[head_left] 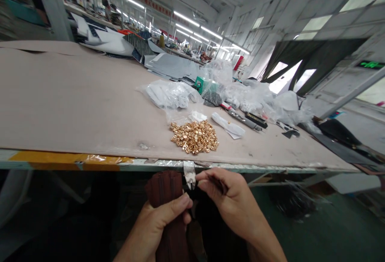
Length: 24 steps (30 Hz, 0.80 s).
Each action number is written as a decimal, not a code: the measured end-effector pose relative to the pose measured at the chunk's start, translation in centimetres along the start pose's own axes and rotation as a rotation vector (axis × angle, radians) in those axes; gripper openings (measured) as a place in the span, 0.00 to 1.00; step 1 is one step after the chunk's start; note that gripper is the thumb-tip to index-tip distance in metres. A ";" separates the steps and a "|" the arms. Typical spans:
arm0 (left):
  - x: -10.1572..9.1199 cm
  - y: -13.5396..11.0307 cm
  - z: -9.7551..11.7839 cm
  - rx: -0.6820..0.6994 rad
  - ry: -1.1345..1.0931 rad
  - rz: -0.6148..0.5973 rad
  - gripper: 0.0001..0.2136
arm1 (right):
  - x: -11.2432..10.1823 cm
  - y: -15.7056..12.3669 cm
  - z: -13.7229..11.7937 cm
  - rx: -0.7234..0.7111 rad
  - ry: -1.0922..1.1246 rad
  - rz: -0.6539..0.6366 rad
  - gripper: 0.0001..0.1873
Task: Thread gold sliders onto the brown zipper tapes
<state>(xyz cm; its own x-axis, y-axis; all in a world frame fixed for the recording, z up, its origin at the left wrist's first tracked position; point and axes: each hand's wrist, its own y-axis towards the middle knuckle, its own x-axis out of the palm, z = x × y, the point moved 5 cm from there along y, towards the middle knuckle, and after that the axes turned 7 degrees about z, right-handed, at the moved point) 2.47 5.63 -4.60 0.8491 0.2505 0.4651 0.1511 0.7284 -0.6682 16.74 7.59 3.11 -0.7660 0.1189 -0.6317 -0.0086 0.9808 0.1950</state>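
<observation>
My left hand is closed around a dark maroon bundle of folded fabric strips that look like zipper tape, below the table's front edge. The left thumb and forefinger are pressed together at the bundle's right side. My right hand has its thumb and forefinger pinched just right of a small pale metal fixture with a pronged lower end. That fixture hangs from the table edge. Whatever the right fingertips hold is too small to make out. Just beyond lies a pile of small gold metal pieces, probably zipper sliders.
The table has tape along its front edge. Behind the gold pile lie clear plastic bags, a white strip, a grey pen-like tool, a black tray and a green box. Grey sheets are stacked farther back.
</observation>
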 end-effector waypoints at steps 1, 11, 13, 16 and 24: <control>0.1 -0.1 -0.1 -0.011 -0.007 -0.010 0.09 | 0.4 -0.8 0.0 0.023 0.080 -0.044 0.11; 0.3 0.3 -0.3 -0.018 -0.023 -0.016 0.07 | 1.8 -2.2 0.9 0.109 0.359 0.012 0.06; 0.6 0.4 -0.3 -0.007 -0.057 -0.030 0.06 | 1.5 -2.1 0.8 0.013 0.265 0.061 0.06; 1.0 0.6 -0.3 0.017 -0.103 -0.069 0.05 | 1.4 -2.1 0.6 -0.112 0.170 0.102 0.08; 1.1 0.8 -0.4 0.051 -0.163 -0.083 0.06 | 1.8 -2.3 0.5 -0.250 0.191 0.150 0.09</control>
<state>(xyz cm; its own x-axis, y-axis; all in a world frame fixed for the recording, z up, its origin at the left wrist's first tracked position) 3.73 6.23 -4.83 0.7409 0.2853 0.6081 0.1880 0.7810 -0.5955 15.74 5.64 1.14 -0.8769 0.2044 -0.4350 -0.0259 0.8836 0.4674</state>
